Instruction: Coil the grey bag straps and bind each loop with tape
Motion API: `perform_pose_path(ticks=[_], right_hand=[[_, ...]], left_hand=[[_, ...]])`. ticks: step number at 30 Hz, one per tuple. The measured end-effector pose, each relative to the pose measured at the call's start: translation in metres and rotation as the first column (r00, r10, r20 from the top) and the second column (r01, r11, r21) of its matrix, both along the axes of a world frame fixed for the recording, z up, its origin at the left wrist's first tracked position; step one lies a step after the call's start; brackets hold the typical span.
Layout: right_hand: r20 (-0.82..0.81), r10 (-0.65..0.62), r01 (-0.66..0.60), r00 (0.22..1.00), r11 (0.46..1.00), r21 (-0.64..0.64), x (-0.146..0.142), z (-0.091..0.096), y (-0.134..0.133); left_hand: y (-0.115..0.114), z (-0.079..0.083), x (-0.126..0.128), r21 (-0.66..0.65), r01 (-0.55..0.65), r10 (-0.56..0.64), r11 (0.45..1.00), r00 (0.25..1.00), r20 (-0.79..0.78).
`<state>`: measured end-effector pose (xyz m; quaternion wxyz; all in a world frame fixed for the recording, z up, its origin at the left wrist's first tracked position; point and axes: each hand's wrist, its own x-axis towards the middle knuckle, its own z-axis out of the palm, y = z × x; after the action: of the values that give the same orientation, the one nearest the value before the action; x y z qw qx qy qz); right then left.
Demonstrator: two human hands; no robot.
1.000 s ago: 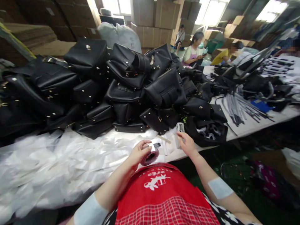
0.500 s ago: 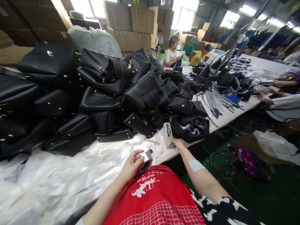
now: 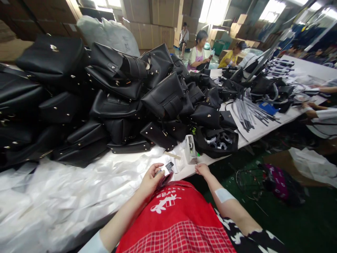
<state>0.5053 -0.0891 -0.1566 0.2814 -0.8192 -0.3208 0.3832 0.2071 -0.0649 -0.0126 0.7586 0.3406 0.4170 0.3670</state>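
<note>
My left hand (image 3: pixel 150 180) is closed on a small dark-red bundle (image 3: pixel 166 178) with a white card (image 3: pixel 165 171) and a dark strip on top, just above my red apron. The bundle's exact kind is unclear. At the table edge, my right hand (image 3: pixel 202 170) has its fingertips pinched together, close in front of a grey-white tape dispenser (image 3: pixel 190 150). Whatever lies between those fingertips is too small to make out. A flat tan stick (image 3: pixel 172 155) lies on the table left of the dispenser.
Black handbags (image 3: pixel 116 105) are piled high across the table. White plastic bags (image 3: pixel 63 196) spread at left. Behind the dispenser, a black bag (image 3: pixel 231 147) holds rolls of tape-like rings. Wrapped straps (image 3: pixel 246 109) lie farther right. Co-workers (image 3: pixel 197 58) sit beyond.
My right hand has drawn slightly back from the dispenser toward me, its fingers now pinched. My left hand keeps hold of the bundle and card. The camera view has shifted slightly.
</note>
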Motion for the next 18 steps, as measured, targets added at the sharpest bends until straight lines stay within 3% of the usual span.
perform_pose_path(ticks=[3, 6, 9, 11, 14, 18], right_hand=[[-0.135, 0.092, -0.087, 0.987, 0.995, 0.046, -0.024, 0.031, 0.006], [-0.244, 0.217, -0.173, 0.945, 0.967, 0.189, -0.062, 0.073, 0.008], [-0.385, 0.384, -0.225, 0.839, 0.889, 0.398, -0.104, 0.114, 0.004], [-0.460, 0.451, -0.225, 0.765, 0.856, 0.465, -0.125, 0.133, 0.001], [-0.513, 0.443, -0.223, 0.736, 0.873, 0.434, -0.144, 0.144, 0.001], [-0.529, 0.403, -0.236, 0.747, 0.904, 0.356, -0.152, 0.140, 0.003]], left_hand=[[0.003, -0.003, 0.001, 0.000, -0.024, 0.024, 1.000, 1.000, -0.020], [0.007, -0.007, 0.003, 0.046, -0.058, 0.061, 0.997, 0.996, -0.068], [0.009, -0.010, 0.004, 0.117, -0.061, 0.075, 0.991, 0.991, -0.114], [0.009, -0.011, 0.002, 0.155, -0.056, 0.076, 0.986, 0.989, -0.127], [0.009, -0.012, 0.000, 0.185, -0.052, 0.078, 0.981, 0.987, -0.138], [0.007, -0.012, -0.004, 0.153, -0.077, 0.098, 0.985, 0.986, -0.138]])
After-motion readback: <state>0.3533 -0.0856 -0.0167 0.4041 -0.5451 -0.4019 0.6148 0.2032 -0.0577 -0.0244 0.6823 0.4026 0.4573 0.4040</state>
